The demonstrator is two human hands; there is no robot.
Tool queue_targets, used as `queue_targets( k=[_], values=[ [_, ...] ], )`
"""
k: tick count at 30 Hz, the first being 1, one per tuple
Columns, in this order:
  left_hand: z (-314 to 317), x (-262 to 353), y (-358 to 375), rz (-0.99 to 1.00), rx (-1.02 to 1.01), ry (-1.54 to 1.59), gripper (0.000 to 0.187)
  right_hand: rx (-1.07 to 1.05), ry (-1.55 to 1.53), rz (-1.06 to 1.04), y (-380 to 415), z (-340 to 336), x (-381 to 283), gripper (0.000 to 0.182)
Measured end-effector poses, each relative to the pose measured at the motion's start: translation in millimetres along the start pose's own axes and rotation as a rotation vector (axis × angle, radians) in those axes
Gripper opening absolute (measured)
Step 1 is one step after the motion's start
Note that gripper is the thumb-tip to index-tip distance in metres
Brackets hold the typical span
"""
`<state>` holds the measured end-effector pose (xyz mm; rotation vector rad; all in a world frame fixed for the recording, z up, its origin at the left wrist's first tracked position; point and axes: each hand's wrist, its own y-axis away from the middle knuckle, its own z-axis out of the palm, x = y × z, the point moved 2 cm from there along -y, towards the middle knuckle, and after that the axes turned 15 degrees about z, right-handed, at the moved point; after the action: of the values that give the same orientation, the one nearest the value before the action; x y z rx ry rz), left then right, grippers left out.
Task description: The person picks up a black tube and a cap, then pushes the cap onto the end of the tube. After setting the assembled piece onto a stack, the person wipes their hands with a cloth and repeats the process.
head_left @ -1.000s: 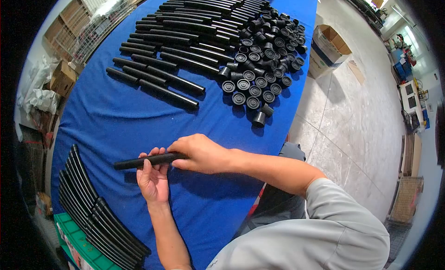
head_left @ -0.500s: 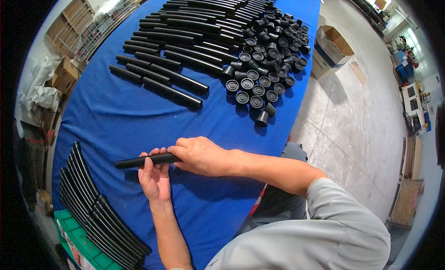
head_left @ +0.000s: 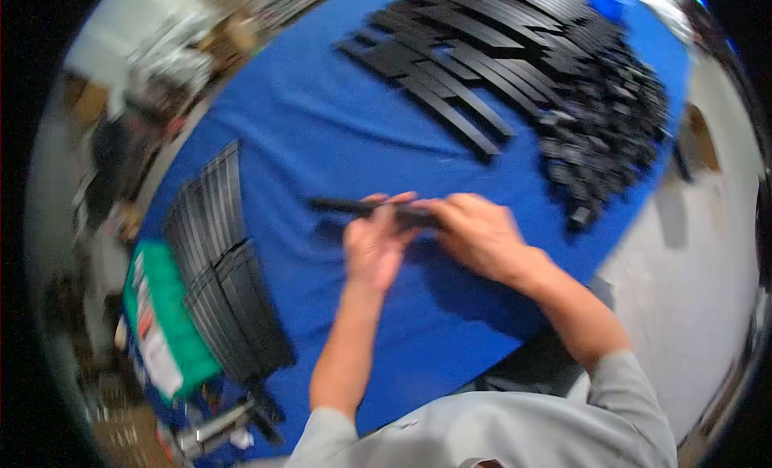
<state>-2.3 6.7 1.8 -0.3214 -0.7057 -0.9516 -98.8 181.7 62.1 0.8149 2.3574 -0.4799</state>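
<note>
A black tube [head_left: 342,205] lies across both hands above the blue cloth, blurred by motion. My left hand [head_left: 376,241] has its fingers around the middle of the tube. At the tube's right end, my right hand [head_left: 476,231] is closed on it, close beside the left. Many black tubes [head_left: 458,106] lie in rows at the top of the table. To their right is a heap of black caps [head_left: 603,130]. A fan of black tubes [head_left: 229,267] rests at the left side of the cloth.
The blue cloth [head_left: 297,138] covers the table. A green crate [head_left: 173,307] stands beside the fanned tubes at the table's left edge. At the right, beyond the table edge, a cardboard box [head_left: 701,138] is on the floor.
The view has turned and shifted, so the table contents appear moved and the green crate shows more fully. Both hands still hold the tube, now blurred.
</note>
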Motion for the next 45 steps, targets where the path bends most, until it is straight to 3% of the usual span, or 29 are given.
queue_targets(
  k=[1,3,5,11,12,15,19,22,25,26,29,33,37,38,41,42,45],
  values=[
    [5,1,1,0.026,-0.033,-0.001,0.024,0.126,0.026,-0.087,1,7,2,0.037],
    [0,3,2,0.001,-0.058,0.079,0.026,0.015,-0.120,0.045,-3,1,-5,0.038],
    [-3,2,1,-0.021,-0.126,0.111,0.028,-0.542,-0.519,0.657,-8,-11,-6,0.040],
    [-2,0,-3,0.002,-0.084,0.134,0.024,0.008,-0.124,0.088,-2,8,-7,0.036],
    [-3,1,-3,0.006,-0.095,0.113,0.024,0.017,-0.228,0.084,-3,7,-12,0.035],
    [-2,1,-1,0.016,-0.122,0.130,0.025,-0.366,-0.303,0.425,-9,-6,-13,0.034],
    [-3,1,-2,0.019,-0.093,0.194,0.027,-0.012,-0.155,0.006,-7,8,-9,0.036],
    [-1,3,-2,0.010,-0.116,0.177,0.026,-0.150,-0.226,0.170,-5,3,-7,0.038],
    [-4,1,-2,0.007,-0.133,0.181,0.025,-0.476,-0.462,0.561,-7,-9,-15,0.037],
    [-4,-1,-3,0.008,-0.110,0.191,0.026,-0.481,-0.555,0.600,-6,-6,-6,0.036],
    [-2,-3,-4,0.016,-0.076,0.191,0.027,0.015,-0.152,0.048,-7,5,-7,0.036],
    [-3,2,-2,0.026,-0.148,0.167,0.026,-0.306,-0.359,0.353,-5,6,2,0.034],
    [1,2,-1,0.024,-0.106,0.198,0.026,-0.262,-0.335,0.326,-6,1,0,0.034],
    [0,1,-2,0.020,-0.085,0.198,0.027,-0.027,-0.141,0.095,-6,5,-7,0.035],
    [-3,-2,-5,0.018,-0.059,0.203,0.028,0.070,0.063,-0.028,-4,10,-5,0.036],
    [-4,0,-4,0.022,-0.077,0.208,0.027,0.035,-0.092,0.038,-5,8,-7,0.033],
    [-6,2,-3,0.002,-0.123,0.236,0.022,-0.547,-0.574,0.729,-9,-6,-9,0.030]
  ],
)
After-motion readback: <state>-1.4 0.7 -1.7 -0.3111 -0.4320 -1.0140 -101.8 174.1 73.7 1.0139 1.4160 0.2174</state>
